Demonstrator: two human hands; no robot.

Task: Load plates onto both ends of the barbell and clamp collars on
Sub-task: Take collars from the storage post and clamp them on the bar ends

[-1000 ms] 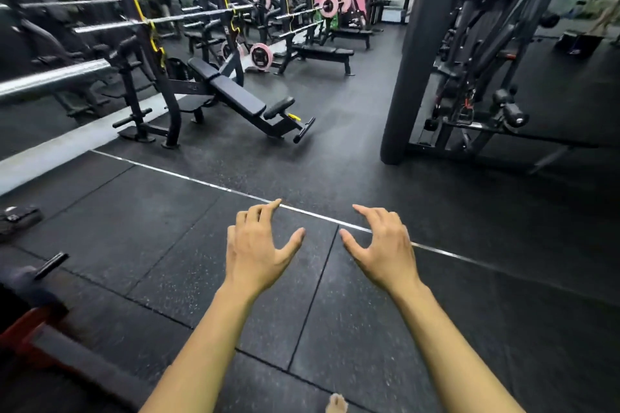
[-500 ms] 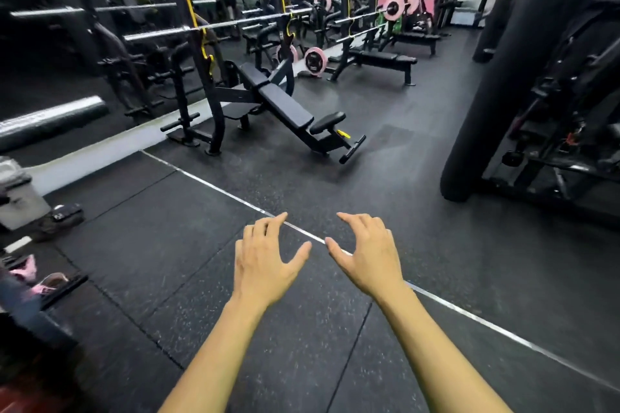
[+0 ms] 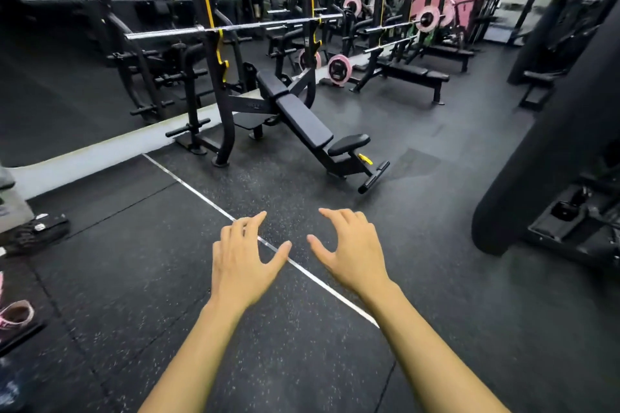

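My left hand (image 3: 240, 260) and my right hand (image 3: 350, 251) are stretched out in front of me over the black rubber floor, palms down, fingers spread and loosely bent, holding nothing. A bare silver barbell (image 3: 235, 27) rests on the rack of the incline bench (image 3: 302, 117) ahead, well beyond both hands. A pink plate (image 3: 339, 70) stands on the floor behind that bench. Further back, another barbell carries a pink plate (image 3: 428, 18). No collar is visible.
A flat bench (image 3: 412, 72) stands at the back right. A thick black pillar (image 3: 550, 151) and a machine base are on the right. At the left edge lie a dark object (image 3: 37, 231) and a pink shoe (image 3: 15, 313). A white line (image 3: 188, 183) crosses the floor.
The view has swung and moved toward the incline bench, which is now nearer and more central. Both hands stay out in front, holding nothing.
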